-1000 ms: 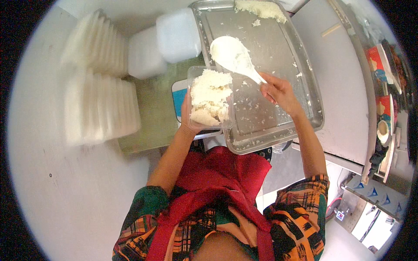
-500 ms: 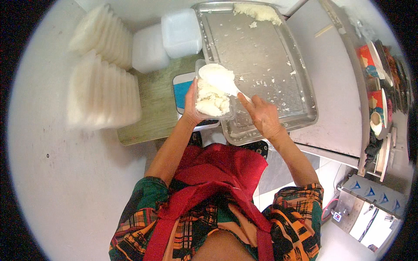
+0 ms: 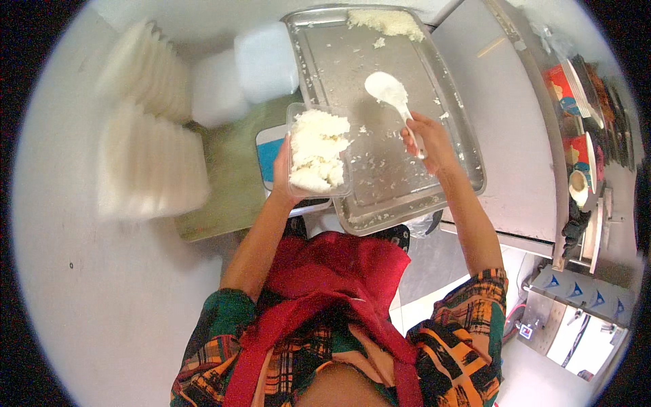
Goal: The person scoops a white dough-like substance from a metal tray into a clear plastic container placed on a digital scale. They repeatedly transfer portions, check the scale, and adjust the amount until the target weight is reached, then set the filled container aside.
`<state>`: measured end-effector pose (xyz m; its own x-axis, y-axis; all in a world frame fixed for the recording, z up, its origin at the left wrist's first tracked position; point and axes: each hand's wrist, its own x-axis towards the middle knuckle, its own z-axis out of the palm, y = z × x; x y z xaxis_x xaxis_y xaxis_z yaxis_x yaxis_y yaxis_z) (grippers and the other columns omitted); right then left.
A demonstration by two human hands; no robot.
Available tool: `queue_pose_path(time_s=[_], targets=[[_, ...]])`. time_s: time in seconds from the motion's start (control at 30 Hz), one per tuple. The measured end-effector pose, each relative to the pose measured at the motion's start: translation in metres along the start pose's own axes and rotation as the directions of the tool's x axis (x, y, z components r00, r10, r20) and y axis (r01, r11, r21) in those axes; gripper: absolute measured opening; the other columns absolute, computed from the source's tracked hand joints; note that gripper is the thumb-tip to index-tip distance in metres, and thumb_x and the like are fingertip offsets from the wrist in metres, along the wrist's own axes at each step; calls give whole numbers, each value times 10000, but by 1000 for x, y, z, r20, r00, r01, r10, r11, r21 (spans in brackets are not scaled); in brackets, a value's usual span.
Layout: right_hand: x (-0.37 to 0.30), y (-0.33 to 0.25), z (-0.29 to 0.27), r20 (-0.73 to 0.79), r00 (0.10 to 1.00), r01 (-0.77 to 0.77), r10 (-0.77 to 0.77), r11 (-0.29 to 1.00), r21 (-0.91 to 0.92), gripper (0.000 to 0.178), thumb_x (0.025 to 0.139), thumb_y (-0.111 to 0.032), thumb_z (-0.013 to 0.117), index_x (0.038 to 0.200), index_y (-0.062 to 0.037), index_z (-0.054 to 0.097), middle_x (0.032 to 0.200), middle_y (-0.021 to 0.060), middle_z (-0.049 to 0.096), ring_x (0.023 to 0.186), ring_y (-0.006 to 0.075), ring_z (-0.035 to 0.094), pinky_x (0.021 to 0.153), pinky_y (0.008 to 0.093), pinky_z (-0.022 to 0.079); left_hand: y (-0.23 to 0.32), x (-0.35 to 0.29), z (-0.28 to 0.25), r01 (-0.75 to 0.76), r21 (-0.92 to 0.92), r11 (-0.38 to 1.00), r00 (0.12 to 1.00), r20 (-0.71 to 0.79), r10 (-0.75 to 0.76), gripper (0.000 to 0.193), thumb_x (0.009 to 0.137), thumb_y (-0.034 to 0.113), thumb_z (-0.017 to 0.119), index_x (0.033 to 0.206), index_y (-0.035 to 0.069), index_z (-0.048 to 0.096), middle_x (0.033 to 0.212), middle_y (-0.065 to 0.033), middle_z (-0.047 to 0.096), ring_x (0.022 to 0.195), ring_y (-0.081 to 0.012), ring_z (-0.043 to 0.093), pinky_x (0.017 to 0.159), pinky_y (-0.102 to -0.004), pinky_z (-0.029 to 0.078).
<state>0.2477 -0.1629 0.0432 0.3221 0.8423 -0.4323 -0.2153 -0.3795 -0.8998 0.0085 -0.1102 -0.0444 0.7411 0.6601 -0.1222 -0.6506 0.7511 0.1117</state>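
Note:
My left hand [image 3: 282,169] grips a clear plastic container [image 3: 344,184] by its left side, above the scale. White rice [image 3: 319,149] fills much of it, heaped toward the far end. Closed around the handle of a white rice paddle [image 3: 386,89] is my right hand [image 3: 428,141]. The paddle's bowl hangs over the metal tray [image 3: 366,61], to the right of the container and apart from it. Some white grains cling to the bowl's edge. A kitchen scale [image 3: 270,146] with a blue-and-white top lies partly hidden beneath the container.
Rice [image 3: 386,24] is piled in the tray's far corner, and loose grains dot its bottom. Stacked clear containers [image 3: 266,61] stand at the back left, beside rows of translucent lids or containers [image 3: 152,159] on the green tabletop [image 3: 230,197]. A pale cabinet [image 3: 502,136] borders the tray's right.
The paddle has left the container and moved right, over the tray. The rice stays in the container, its surface now uncovered. The whole view has shifted slightly.

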Motion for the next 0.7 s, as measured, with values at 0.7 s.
queue_pose_path(time_s=[0.7], targets=[[203, -37, 28, -110, 984, 121, -143, 974, -190, 521, 754, 16, 393, 1268, -9, 310, 634, 116, 494, 456, 134, 433, 352, 261, 329, 8, -2, 1, -39, 345, 938, 985, -144, 94, 482, 873, 382, 327, 1218, 48, 356, 1167, -119, 470, 1003, -252, 509, 858, -386, 419]])
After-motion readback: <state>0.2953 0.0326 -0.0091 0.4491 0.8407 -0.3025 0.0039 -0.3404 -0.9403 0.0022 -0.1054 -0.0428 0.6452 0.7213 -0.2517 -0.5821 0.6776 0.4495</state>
